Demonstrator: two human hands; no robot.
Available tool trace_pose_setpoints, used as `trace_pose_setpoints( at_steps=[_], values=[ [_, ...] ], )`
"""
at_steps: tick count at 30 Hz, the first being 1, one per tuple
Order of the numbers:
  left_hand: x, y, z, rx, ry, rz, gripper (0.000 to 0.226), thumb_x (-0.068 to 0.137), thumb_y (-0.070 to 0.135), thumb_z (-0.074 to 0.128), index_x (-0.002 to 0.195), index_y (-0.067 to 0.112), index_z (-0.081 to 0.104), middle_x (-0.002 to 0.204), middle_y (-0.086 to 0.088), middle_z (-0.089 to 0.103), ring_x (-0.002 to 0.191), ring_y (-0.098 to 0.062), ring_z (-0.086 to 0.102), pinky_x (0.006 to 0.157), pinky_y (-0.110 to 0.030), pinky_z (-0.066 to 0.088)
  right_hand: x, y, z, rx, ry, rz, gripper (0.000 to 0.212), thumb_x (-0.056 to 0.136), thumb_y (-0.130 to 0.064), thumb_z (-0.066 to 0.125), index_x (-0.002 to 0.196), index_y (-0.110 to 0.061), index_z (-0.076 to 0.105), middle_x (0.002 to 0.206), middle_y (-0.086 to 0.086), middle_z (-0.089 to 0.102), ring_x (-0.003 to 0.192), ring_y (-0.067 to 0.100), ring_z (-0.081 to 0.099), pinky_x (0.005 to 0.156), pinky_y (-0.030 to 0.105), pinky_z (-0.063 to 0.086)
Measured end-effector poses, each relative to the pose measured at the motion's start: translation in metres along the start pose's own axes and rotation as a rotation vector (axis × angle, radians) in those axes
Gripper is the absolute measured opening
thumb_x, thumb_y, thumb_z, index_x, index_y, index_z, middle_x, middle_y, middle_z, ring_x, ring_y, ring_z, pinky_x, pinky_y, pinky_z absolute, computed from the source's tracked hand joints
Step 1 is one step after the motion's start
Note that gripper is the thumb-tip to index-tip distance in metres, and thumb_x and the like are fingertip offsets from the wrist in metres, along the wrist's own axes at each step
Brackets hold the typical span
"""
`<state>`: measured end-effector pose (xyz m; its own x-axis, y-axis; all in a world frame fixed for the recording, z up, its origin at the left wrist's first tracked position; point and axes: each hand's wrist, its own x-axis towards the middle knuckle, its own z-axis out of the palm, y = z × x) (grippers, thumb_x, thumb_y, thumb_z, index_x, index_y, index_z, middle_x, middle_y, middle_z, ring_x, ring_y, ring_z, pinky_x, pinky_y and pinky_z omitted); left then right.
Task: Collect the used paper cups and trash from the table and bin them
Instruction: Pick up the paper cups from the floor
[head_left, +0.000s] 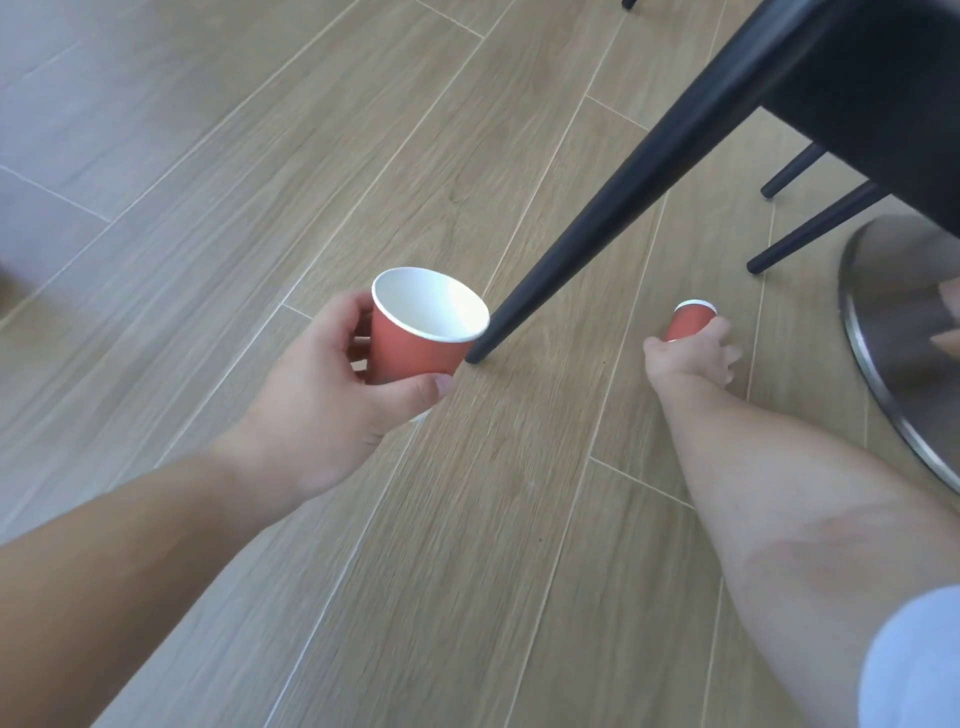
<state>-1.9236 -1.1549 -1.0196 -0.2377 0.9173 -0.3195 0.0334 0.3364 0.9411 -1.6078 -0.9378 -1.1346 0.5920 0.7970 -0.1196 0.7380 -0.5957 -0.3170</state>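
Note:
My left hand (332, 384) holds a red paper cup (415, 348) upright, its white inside empty, with thumb and fingers wrapped around its wall. A second red paper cup (688, 321) lies low by the wooden floor, to the right of a black table leg. My right hand (693, 353) reaches down to it with fingers closed around its lower part; the white rim points away from me.
A black table leg (597, 223) slants down to the floor between the two hands. The dark table underside (883, 78) fills the top right, with thinner chair legs (810, 228) behind. A round metal base (893, 353) lies at the right edge.

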Motion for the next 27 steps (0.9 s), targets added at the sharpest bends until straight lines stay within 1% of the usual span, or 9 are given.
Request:
trace_pose_setpoints(
  at_steps=[4, 7, 11, 16, 20, 22, 24, 26, 27],
  values=[
    [-0.001, 0.005, 0.003, 0.008, -0.005, 0.017, 0.073, 0.071, 0.025, 0.089, 0.134, 0.035, 0.054, 0.123, 0.015, 0.066, 0.109, -0.004, 0.066, 0.082, -0.025, 0.055, -0.032, -0.003, 0.004, 0.064, 0.082, -0.097, 0.071, 0.07, -0.034, 0.067, 0.13, -0.02, 0.033, 0.125, 0.014, 0.038, 0.106, 0.039, 0.048, 0.071, 0.042, 0.043],
    [-0.002, 0.008, 0.002, 0.021, -0.006, 0.028, 0.072, 0.071, 0.027, 0.089, 0.133, 0.036, 0.054, 0.121, 0.015, 0.067, 0.106, -0.002, 0.067, 0.078, -0.019, 0.053, -0.07, -0.017, 0.003, 0.206, 0.118, -0.213, 0.073, 0.065, -0.035, 0.067, 0.13, -0.022, 0.035, 0.125, 0.011, 0.039, 0.108, 0.035, 0.047, 0.083, 0.047, 0.05],
    [-0.006, 0.012, 0.002, 0.022, -0.004, 0.035, 0.07, 0.07, 0.028, 0.088, 0.131, 0.037, 0.055, 0.12, 0.015, 0.068, 0.105, -0.001, 0.067, 0.079, -0.02, 0.052, -0.126, -0.026, -0.003, 0.382, 0.013, -0.325, 0.073, 0.064, -0.035, 0.071, 0.128, -0.024, 0.036, 0.126, 0.005, 0.039, 0.109, 0.03, 0.045, 0.087, 0.046, 0.049],
    [-0.015, 0.011, 0.004, 0.01, 0.007, 0.053, 0.066, 0.072, 0.025, 0.088, 0.129, 0.037, 0.056, 0.116, 0.015, 0.069, 0.099, 0.005, 0.067, 0.071, -0.012, 0.053, -0.187, -0.025, -0.034, 0.519, -0.131, -0.395, 0.076, 0.069, -0.031, 0.072, 0.135, -0.022, 0.036, 0.131, 0.002, 0.042, 0.117, 0.025, 0.045, 0.096, 0.045, 0.044],
    [-0.027, 0.011, -0.004, 0.013, 0.032, 0.075, 0.061, 0.074, 0.021, 0.088, 0.123, 0.04, 0.056, 0.112, 0.017, 0.069, 0.096, 0.009, 0.066, 0.067, -0.006, 0.052, -0.229, -0.016, -0.075, 0.574, -0.202, -0.51, 0.076, 0.073, -0.031, 0.071, 0.139, -0.032, 0.034, 0.129, -0.014, 0.036, 0.122, 0.01, 0.042, 0.099, 0.03, 0.04],
    [-0.035, 0.012, -0.012, 0.024, 0.034, 0.082, 0.06, 0.073, 0.021, 0.088, 0.117, 0.046, 0.055, 0.111, 0.019, 0.069, 0.097, 0.01, 0.066, 0.067, -0.008, 0.052, -0.247, -0.012, -0.098, 0.598, -0.224, -0.571, 0.076, 0.073, -0.034, 0.069, 0.141, -0.036, 0.035, 0.125, -0.02, 0.032, 0.118, -0.003, 0.039, 0.096, 0.015, 0.035],
    [-0.045, 0.011, -0.019, 0.049, 0.022, 0.098, 0.065, 0.073, 0.018, 0.089, 0.122, 0.043, 0.054, 0.113, 0.018, 0.068, 0.1, 0.007, 0.066, 0.071, -0.011, 0.053, -0.261, -0.012, -0.123, 0.625, -0.256, -0.619, 0.074, 0.072, -0.041, 0.066, 0.14, -0.039, 0.037, 0.123, -0.022, 0.033, 0.112, -0.016, 0.036, 0.089, 0.001, 0.027],
    [-0.056, 0.012, -0.027, 0.085, 0.02, 0.123, 0.069, 0.07, 0.019, 0.091, 0.122, 0.044, 0.053, 0.114, 0.019, 0.068, 0.102, 0.006, 0.065, 0.074, -0.009, 0.052, -0.274, -0.018, -0.149, 0.652, -0.279, -0.668, 0.072, 0.07, -0.045, 0.064, 0.137, -0.041, 0.039, 0.121, -0.027, 0.037, 0.113, -0.021, 0.035, 0.087, -0.003, 0.027],
    [-0.061, 0.013, -0.03, 0.103, 0.026, 0.133, 0.068, 0.067, 0.022, 0.09, 0.118, 0.049, 0.052, 0.114, 0.02, 0.067, 0.103, 0.006, 0.064, 0.074, -0.008, 0.051, -0.28, -0.022, -0.161, 0.667, -0.28, -0.697, 0.07, 0.07, -0.046, 0.065, 0.135, -0.041, 0.04, 0.122, -0.029, 0.039, 0.115, -0.018, 0.036, 0.089, 0.0, 0.03]
  ],
)
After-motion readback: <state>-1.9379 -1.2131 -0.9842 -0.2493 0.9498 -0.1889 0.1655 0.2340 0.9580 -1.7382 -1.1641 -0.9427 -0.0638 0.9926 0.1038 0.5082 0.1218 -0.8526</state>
